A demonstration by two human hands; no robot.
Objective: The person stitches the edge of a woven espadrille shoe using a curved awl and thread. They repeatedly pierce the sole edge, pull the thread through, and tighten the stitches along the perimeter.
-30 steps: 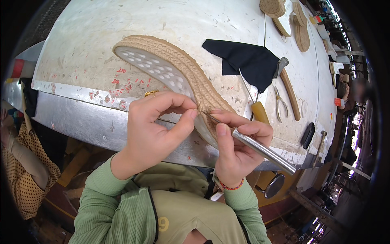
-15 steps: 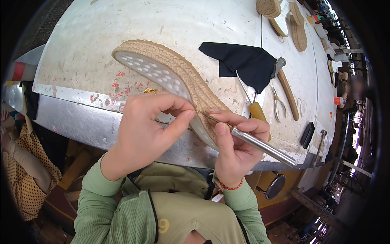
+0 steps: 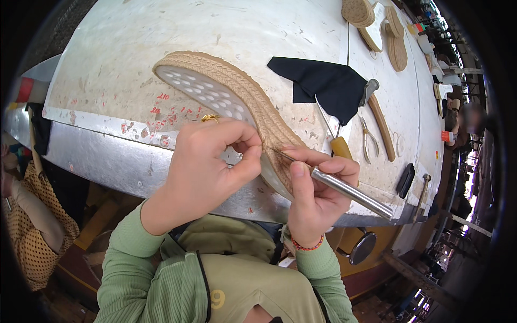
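A wedge shoe sole (image 3: 231,78) with a braided tan rope edge and a pale, dimpled underside lies tilted at the table's near side. My left hand (image 3: 207,167), wearing a gold ring, pinches thumb and forefinger together at the braid near the sole's middle; what the tips hold is hidden. In my right hand (image 3: 318,199) is a slim awl-like tool with a shiny metal handle (image 3: 355,195). Its thin point reaches toward the braid, just right of my left fingertips; whether it enters the braid I cannot tell. My right fingers also rest against the sole's edge.
Beyond the sole lie a black cloth (image 3: 323,83), a wooden-handled hammer (image 3: 382,126), a yellow-handled tool (image 3: 340,147) and pliers (image 3: 369,140). A black object (image 3: 407,180) sits at the right. More soles (image 3: 396,46) lie far right. Another person's dotted garment (image 3: 32,231) shows at left.
My left thumb and forefinger have drawn closer together at the braid. The sole and both hands sit slightly farther right in view; the tool stays in my right hand.
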